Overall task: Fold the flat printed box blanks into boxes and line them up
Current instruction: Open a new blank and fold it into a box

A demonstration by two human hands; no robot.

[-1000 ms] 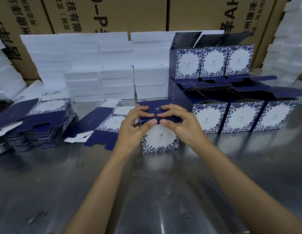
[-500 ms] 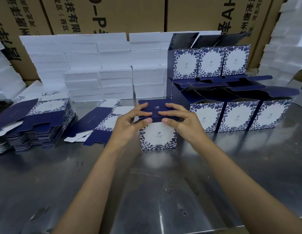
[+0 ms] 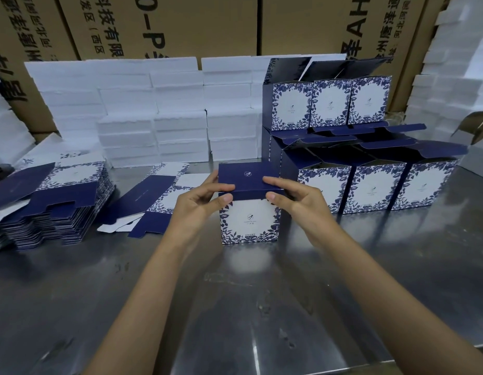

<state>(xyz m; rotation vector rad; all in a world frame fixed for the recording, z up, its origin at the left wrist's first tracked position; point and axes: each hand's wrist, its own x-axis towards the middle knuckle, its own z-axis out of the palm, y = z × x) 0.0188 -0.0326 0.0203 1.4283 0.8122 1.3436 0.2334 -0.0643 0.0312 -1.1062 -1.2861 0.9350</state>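
Box upright on steel table, centre frame, navy lid flap folded across top. Left hand at box's 9 o'clock, right hand at 3 o'clock, apart, each pinching lid's front edge between thumb and fingers. Tuck strip apparently not yet seated inside front wall.

Finished boxes lined up at 2 o'clock, lids open, with second tier above. Stack of flat blanks at 9 o'clock; loose blank just beside left hand. White foam blocks at 12 o'clock, in front of brown cartons.

Likely faults from here: uneven thumb pressure, skewing strip so it catches on wall and creases; excess downward force, buckling thin printed card or denting front panel; box sliding on smooth steel during push, nudging neighbouring row out of line.
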